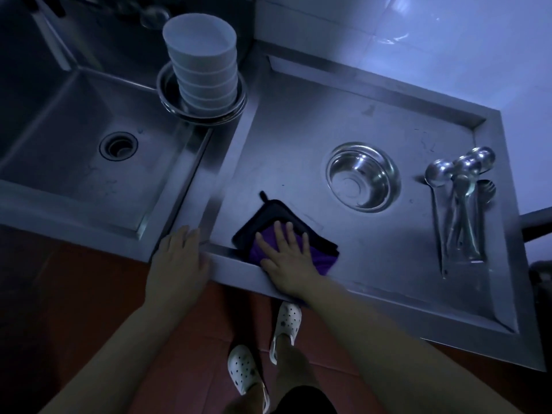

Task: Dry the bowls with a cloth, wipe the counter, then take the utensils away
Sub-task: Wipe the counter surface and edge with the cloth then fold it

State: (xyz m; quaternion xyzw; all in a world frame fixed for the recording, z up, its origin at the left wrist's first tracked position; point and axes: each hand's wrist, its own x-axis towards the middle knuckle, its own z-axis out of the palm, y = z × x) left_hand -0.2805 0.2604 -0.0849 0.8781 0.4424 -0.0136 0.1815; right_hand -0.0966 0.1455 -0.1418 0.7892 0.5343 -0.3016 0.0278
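Head view looks straight down on both hands at the near edge of a steel desk [373, 258]. Right hand [285, 258] lies flat with fingers spread and straight, pressing on a purple and black cloth [270, 218] — the cloth sits on the desk surface at its near left corner, its black edge and a small loop sticking out beyond the fingertips. Left hand [179, 258] rests with relaxed fingers on the desk's raised rim just left of the cloth, holding nothing.

Farther out on the desk, a single steel bowl [363, 176] stands upright, well apart from the cloth. To its right, near the desk's right edge, lies a bundle of utensils [460, 198] — spoons with their bowls pointing away from the person, and what looks like a fork among them, handles touching and overlapping.

At the far left corner, a stack of white bowls [201, 67] stands nested inside steel bowls [167, 94], on the ledge beside the sink [74, 162]. Sink basin lies left of the desk, its drain [118, 145] visible.

Below, white clogs [263, 351] stand on a reddish tiled floor [89, 294].
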